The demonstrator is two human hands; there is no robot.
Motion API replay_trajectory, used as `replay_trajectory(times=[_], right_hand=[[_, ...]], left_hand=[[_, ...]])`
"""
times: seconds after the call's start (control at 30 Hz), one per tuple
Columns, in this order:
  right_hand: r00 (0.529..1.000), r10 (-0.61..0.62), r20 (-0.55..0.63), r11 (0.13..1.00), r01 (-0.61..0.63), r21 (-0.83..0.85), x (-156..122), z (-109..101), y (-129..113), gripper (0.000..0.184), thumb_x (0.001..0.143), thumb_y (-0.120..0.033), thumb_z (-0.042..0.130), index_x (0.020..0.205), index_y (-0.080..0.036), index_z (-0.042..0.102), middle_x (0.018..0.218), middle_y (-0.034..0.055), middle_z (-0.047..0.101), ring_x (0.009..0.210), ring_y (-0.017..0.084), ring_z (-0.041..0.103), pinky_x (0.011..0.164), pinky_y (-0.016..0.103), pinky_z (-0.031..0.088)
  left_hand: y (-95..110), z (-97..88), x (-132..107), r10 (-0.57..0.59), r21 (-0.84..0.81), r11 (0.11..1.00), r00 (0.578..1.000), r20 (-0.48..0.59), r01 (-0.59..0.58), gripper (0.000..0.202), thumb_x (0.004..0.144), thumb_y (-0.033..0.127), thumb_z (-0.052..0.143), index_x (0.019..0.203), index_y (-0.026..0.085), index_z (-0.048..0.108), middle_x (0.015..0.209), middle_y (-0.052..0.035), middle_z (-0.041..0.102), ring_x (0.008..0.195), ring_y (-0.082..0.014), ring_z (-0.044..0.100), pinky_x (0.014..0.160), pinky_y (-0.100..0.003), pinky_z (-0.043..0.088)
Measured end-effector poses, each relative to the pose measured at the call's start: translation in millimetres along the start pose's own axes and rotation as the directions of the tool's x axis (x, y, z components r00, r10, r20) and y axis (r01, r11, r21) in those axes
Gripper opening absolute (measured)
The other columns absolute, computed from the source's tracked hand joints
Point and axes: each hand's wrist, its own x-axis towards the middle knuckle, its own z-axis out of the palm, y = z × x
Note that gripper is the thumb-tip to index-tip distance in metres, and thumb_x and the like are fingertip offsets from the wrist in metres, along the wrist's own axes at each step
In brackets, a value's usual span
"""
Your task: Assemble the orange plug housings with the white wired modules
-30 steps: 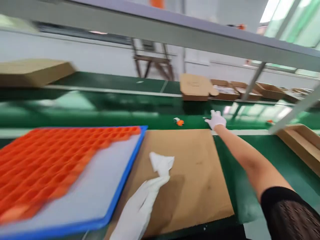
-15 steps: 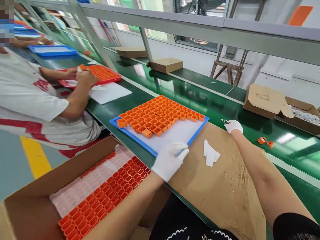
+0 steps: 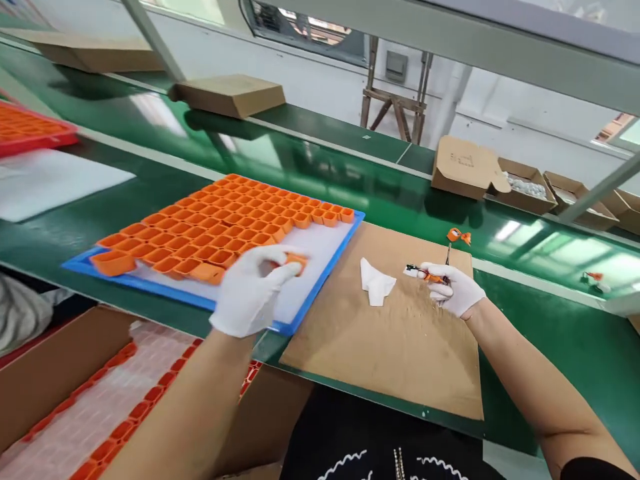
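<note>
Moved nearer, the right hand (image 3: 454, 291) pinches a small part (image 3: 427, 274) (lying left-right, white end left); the left hand (image 3: 253, 292) pinches an orange cup (image 3: 298, 261).

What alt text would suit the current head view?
A gloved left hand holds a small orange piece over a blue-rimmed tray of orange cups. The gloved right hand holds a multicoloured part over a cardboard sheet, near a white scrap.

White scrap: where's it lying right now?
In the head view, the white scrap lies right of centre on the brown cardboard, between the blue tray and the gloved right hand.
</note>
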Motion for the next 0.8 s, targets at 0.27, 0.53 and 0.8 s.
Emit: replay_trajectory(times=[0.27, 0.53, 0.8], right_hand=[[0.99, -0.139, -0.025, 0.952, 0.14, 0.27, -75, -1, 25, 0.02, 0.072, -0.033, 0.07, 0.083, -0.021, 0.058, 0.082, -0.0068, 0.061, 0.04, 0.0, 0.012, 0.041, 0.02, 0.013], [0.974, -0.095, -0.206, 0.988, 0.117, 0.097, -74, -16, 49, 0.034, 0.069, -0.036, 0.082, 0.097, -0.02, 0.071, 0.088, -0.0002, 0.069, 0.043, 0.002, 0.027, 0.043, 0.023, 0.021], [0.863, -0.447, -0.236, 0.801, 0.269, -0.535, -69, -9, 65, 0.037, 0.074, -0.031, 0.08, 0.11, -0.028, 0.076, 0.092, 0.0, 0.069, 0.08, 0.017, 0.059, 0.074, 0.034, 0.051]], left_hand=[[73, 128.1, -47, -0.145, -0.344, 0.667, 0.569, 0.81, 0.661, 0.047, 0.076, 0.031, 0.072, 0.12, 0.02, 0.058, 0.062, 0.0065, 0.051, 0.043, -0.0055, 0.034, 0.044, -0.02, 0.021], [46, 179.2, -57, -0.105, -0.267, 0.785, 0.545, 0.832, 0.559, 0.045, 0.074, 0.058, 0.08, 0.082, 0.017, 0.062, 0.058, 0.0043, 0.052, 0.044, -0.0051, 0.037, 0.043, -0.021, 0.021], [36, 178.7, -64, -0.158, -0.17, 0.698, 0.382, 0.911, 0.695, 0.06, 0.071, 0.071, 0.077, 0.059, 0.017, 0.052, 0.043, 0.0048, 0.038, 0.04, -0.0055, 0.029, 0.044, -0.022, 0.016]])
